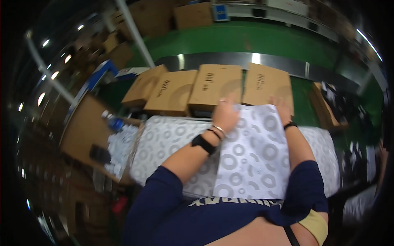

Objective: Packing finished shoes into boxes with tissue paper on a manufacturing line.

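Note:
A white sheet of wrapping paper [252, 151] with a grey ring pattern lies lengthwise in front of me, its near end against my shirt. My left hand [225, 114] is closed on the upper left edge of this sheet, fingers curled and slightly blurred. At the upper right corner, my right hand [281, 110] rests against the edge with its fingers stretched toward a brown box. Beneath the sheet are wide stacks of the same patterned paper [168, 143], showing on both sides.
Several brown cardboard boxes, such as this one [215, 86], stand in a row beyond the paper. An open carton [84, 135] at left holds white scraps and a bottle [113, 121]. Another open box [326, 106] stands at right. A metal conveyor edge [197, 60] runs behind.

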Action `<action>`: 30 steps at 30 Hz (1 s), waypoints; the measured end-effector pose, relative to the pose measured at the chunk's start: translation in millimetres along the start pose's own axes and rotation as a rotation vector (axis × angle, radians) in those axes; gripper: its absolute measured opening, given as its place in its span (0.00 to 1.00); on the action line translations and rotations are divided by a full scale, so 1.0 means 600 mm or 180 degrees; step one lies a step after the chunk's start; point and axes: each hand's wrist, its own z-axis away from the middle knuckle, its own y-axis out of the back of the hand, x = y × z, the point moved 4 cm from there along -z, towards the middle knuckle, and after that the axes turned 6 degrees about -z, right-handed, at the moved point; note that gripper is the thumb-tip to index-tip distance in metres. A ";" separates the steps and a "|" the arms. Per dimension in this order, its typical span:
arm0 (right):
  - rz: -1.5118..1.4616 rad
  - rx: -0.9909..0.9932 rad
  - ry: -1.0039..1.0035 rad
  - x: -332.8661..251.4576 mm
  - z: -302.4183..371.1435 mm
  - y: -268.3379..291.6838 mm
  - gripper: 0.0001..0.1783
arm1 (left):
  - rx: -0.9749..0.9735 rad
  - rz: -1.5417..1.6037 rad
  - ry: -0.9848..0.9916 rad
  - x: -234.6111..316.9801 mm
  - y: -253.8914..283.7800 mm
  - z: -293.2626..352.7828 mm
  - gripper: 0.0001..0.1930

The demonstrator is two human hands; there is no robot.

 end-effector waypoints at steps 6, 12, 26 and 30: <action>-0.1980 0.0949 -0.0576 0.032 -0.009 0.094 0.33 | -0.1554 -0.0815 -0.0419 0.034 -0.008 0.078 0.40; -0.5962 0.2227 -0.2793 0.217 0.035 0.004 0.19 | -0.1226 -0.0395 -0.0565 0.035 -0.034 0.065 0.38; -0.5486 -0.2902 -0.1687 0.092 0.324 0.202 0.52 | -0.1474 0.1280 -0.0018 -0.003 0.009 0.196 0.44; -0.6109 -0.2700 -0.1079 0.011 0.368 0.291 0.49 | -0.1745 0.3701 0.1202 0.032 0.018 0.231 0.44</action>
